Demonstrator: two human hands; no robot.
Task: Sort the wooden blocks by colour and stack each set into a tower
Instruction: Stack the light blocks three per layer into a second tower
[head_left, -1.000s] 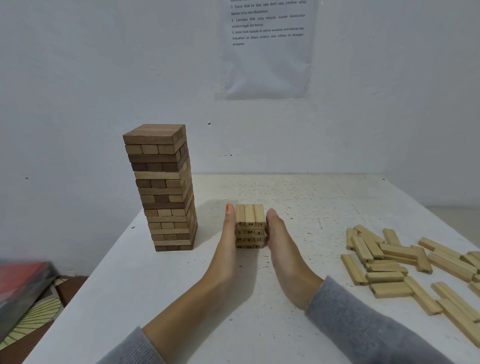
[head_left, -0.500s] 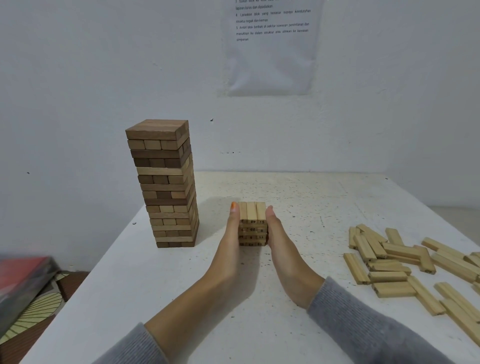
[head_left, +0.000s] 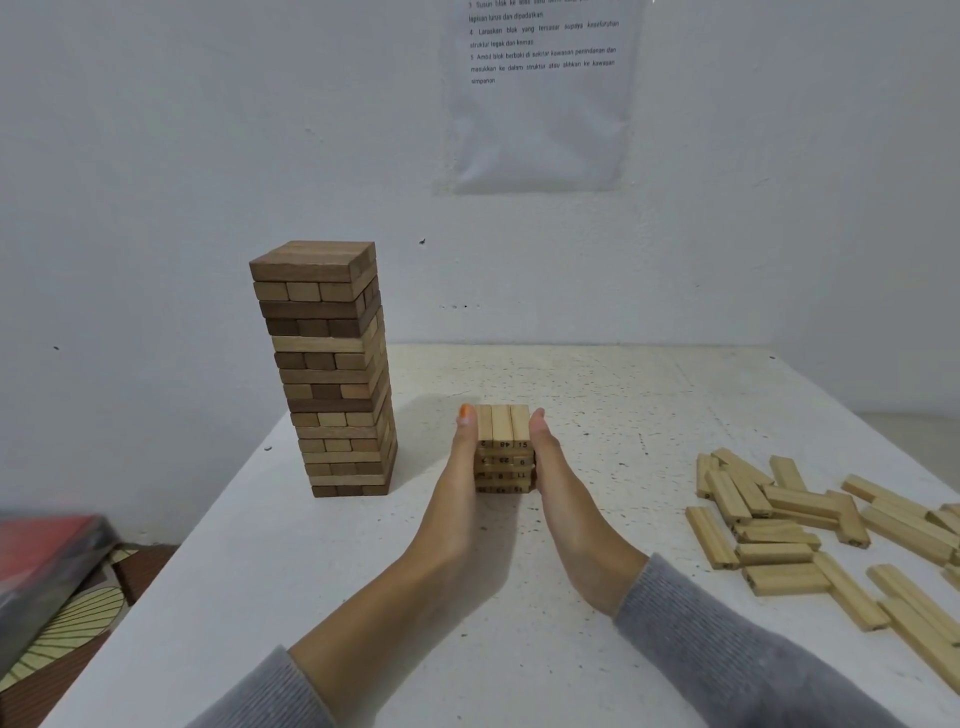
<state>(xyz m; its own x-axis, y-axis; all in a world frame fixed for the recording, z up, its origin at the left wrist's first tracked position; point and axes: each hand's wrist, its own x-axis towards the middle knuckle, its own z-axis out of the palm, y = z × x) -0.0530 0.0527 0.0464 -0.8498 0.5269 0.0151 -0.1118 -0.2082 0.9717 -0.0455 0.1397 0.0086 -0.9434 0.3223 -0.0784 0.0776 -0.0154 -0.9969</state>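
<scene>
Hardly anything moved since the earlier frames: both hands stay flat against the small light stack, and only the view has tipped a little. Grey sleeves (head_left: 727, 649) enter from the bottom edge. Left hand (head_left: 457, 483) presses the stack's left side and right hand (head_left: 558, 488) presses its right side. The fingers (head_left: 466, 431) are straight and together, not curled round anything, palms facing each other. Light stack (head_left: 504, 447) stands mid-surface between the palms, about four layers high. Its top layer is three blocks side by side, and numbers are printed on the near face. Loose light blocks (head_left: 779, 519) lie scattered flat on the right of the white surface (head_left: 363, 545), well apart from the stack. Brown tower (head_left: 332, 374) stands upright near the left edge, farther back, in mixed dark and mid-brown layers. Printed sheet (head_left: 540, 104) hangs on the wall behind. Blurred red object (head_left: 41, 551) sits low left, off the surface.
</scene>
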